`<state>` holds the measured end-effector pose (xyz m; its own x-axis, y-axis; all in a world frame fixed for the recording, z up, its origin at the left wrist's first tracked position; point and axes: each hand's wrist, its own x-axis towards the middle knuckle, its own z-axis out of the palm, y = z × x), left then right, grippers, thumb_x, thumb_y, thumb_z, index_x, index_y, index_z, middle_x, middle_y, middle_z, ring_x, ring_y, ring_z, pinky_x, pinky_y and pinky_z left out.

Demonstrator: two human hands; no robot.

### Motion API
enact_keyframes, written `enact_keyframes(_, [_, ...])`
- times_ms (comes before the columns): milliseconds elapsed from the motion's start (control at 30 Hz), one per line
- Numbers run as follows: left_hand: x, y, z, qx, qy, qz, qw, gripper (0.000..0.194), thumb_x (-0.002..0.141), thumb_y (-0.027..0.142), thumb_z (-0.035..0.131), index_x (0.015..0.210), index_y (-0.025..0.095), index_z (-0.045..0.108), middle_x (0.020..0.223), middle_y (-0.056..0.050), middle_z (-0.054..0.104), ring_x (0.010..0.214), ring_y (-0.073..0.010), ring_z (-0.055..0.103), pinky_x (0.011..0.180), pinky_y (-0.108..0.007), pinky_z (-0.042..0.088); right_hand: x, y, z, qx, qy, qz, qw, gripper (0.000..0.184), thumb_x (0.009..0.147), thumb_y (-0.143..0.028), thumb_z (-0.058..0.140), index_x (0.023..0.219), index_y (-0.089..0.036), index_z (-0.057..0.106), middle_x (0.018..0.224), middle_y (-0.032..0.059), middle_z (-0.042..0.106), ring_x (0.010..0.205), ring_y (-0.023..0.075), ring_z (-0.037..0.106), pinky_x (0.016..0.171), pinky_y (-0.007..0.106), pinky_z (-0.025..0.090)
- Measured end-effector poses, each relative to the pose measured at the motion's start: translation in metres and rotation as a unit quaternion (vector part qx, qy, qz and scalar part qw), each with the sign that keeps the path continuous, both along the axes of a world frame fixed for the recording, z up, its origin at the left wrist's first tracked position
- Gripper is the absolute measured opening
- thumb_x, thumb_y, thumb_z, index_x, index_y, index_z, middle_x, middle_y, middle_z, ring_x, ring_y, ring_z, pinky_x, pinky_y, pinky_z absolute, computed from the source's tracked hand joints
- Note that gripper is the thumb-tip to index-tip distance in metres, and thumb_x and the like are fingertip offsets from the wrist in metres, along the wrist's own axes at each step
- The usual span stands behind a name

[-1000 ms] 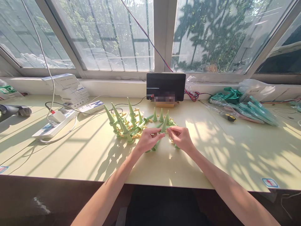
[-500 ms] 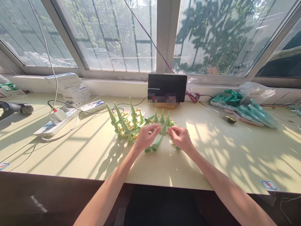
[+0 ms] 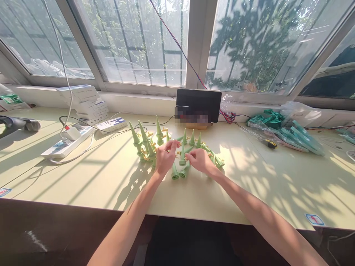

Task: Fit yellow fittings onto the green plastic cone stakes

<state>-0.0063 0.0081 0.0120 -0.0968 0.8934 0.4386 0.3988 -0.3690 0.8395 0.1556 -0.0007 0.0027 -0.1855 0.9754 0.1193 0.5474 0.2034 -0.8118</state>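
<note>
At mid-frame, the right hand (image 3: 200, 159) had its fingertips clamped on the side of 1 upright green cone (image 3: 182, 157), seemingly light, stiff plastic, best gripped near its base. Whether the left hand's (image 3: 165, 157) bunched fingers held anything was unclear.

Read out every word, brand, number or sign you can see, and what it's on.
"M", in blue, on the small white box.
Too small or blurred to read: print on the stacked boxes, the green label at far left, the table-edge stickers.
</note>
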Motion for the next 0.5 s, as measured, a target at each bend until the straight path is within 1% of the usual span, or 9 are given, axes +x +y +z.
enact_keyframes(100, [0.0,0.0,-0.002,-0.002,-0.009,-0.001,1.0,0.035,0.094,0.044,0.05,0.083,0.02,0.073,0.078,-0.003,0.073,0.058,-0.0122,0.058,0.049,-0.023,0.04,-0.006,0.005,-0.005,0.011,-0.035,0.015,0.999,0.042,0.087,-0.031,0.049,0.047,-0.019,0.044,0.046,-0.0032,0.041,0.046,0.0095,0.033,0.048,0.025,0.027])
enact_keyframes(233, [0.001,0.0,-0.003,0.001,-0.013,-0.003,1.0,0.036,0.094,0.044,0.05,0.084,0.019,0.073,0.076,-0.003,0.072,0.057,-0.0119,0.057,0.048,-0.023,0.039,-0.008,0.008,-0.011,0.043,-0.084,0.025,0.995,0.045,0.087,-0.028,0.05,0.048,-0.02,0.03,0.047,-0.0052,0.027,0.047,0.0097,0.024,0.048,0.027,0.021])
enact_keyframes(300, [0.001,0.0,-0.004,0.001,-0.016,-0.002,1.0,0.036,0.094,0.044,0.05,0.084,0.019,0.073,0.076,-0.003,0.072,0.057,-0.0118,0.056,0.048,-0.023,0.039,-0.008,0.009,-0.012,0.052,-0.108,0.03,0.992,0.046,0.088,-0.027,0.051,0.048,-0.021,0.028,0.048,-0.0052,0.024,0.048,0.0099,0.021,0.048,0.027,0.02])
enact_keyframes(400, [0.001,-0.001,-0.003,0.0,-0.024,-0.003,1.0,0.037,0.095,0.044,0.049,0.086,0.019,0.074,0.076,-0.003,0.072,0.054,-0.011,0.054,0.048,-0.023,0.038,-0.007,0.01,-0.011,0.069,-0.141,0.04,0.987,0.047,0.089,-0.027,0.051,0.047,-0.02,0.031,0.048,-0.0046,0.026,0.048,0.0104,0.023,0.05,0.027,0.021])
enact_keyframes(500, [0.002,-0.002,-0.002,-0.005,-0.037,-0.004,0.999,0.039,0.095,0.047,0.048,0.087,0.019,0.074,0.075,-0.002,0.07,0.05,-0.0098,0.049,0.047,-0.024,0.036,-0.006,0.013,-0.004,0.084,-0.167,0.034,0.982,0.041,0.09,-0.029,0.053,0.051,-0.019,0.044,0.049,-0.0028,0.036,0.05,0.0117,0.034,0.052,0.027,0.025])
